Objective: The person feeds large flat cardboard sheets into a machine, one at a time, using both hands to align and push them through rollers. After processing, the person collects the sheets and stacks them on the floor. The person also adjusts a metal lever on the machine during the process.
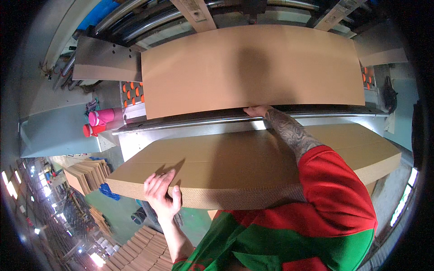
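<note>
A large brown cardboard sheet (190,74) lies on the machine, its near edge just behind a dark bar with a metal rail (194,124). My right hand (257,111) is at the middle of that near edge, fingers pointing left against it; their undersides are hidden. Nearer to me is a thick stack of corrugated cardboard sheets (203,158), its fluted edges facing me. My left hand (163,192) rests on the near left edge of this stack. Its fingers lie stretched over the top and the thumb stands apart along the side. My right arm reaches across the stack.
Metal side plates (106,61) flank the sheet, with orange rollers (132,93) beside it. Pink (100,118) and red bottles (92,130) stand left of the rail. More cardboard stacks (86,174) are on the green floor, lower left. Beams (195,14) cross the far side.
</note>
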The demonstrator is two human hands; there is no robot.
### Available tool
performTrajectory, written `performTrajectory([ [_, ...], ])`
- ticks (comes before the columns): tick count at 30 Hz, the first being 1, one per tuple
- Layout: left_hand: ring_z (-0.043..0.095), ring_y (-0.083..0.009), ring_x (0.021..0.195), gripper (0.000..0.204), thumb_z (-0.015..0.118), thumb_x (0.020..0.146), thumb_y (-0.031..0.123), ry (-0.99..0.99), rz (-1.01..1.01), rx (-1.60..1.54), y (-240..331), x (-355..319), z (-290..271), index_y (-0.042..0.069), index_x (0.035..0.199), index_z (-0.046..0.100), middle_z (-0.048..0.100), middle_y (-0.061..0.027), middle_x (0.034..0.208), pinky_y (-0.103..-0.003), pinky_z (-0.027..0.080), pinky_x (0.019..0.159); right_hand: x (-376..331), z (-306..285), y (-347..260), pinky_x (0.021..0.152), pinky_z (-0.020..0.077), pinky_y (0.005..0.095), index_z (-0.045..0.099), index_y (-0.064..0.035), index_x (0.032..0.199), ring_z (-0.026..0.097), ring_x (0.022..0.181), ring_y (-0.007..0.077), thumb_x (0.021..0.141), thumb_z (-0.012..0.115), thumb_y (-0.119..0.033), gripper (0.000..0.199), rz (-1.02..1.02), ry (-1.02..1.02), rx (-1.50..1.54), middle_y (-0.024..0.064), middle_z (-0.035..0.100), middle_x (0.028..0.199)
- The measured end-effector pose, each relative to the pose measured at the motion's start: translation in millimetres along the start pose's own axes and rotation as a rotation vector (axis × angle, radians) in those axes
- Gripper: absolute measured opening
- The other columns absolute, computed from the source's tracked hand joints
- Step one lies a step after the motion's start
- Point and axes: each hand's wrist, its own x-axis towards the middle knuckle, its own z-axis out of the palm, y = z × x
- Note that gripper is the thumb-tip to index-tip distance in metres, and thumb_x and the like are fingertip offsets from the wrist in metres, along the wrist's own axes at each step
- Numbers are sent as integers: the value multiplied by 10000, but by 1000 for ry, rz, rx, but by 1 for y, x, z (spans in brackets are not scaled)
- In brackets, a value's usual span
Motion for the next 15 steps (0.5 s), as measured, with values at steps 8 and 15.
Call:
performTrajectory([
  [8, 745, -285, 1028, 447, 603, 987, 433, -5, -5, 13, 1, 2, 0, 62, 1120, 814, 804, -103, 1031, -497, 475, 1077, 5, -9, 35, 1135, 507, 487, 632, -112, 1390, 648, 1299, 301, 1110, 363, -485, 539, -834, -210, -384, 89, 653, 1465],
  [15, 744, -282, 1033, 442, 609, 978, 427, -13, -12, 3, 0, 1, -1, 66, 1132, 812, 801, -108, 1034, -497, 474, 1075, -4, -2, 11, 1032, 521, 469, 665, -112, 1258, 659, 1143, 274, 1089, 442, -454, 442, -325, -434, 544, 65, 702, 1245],
])
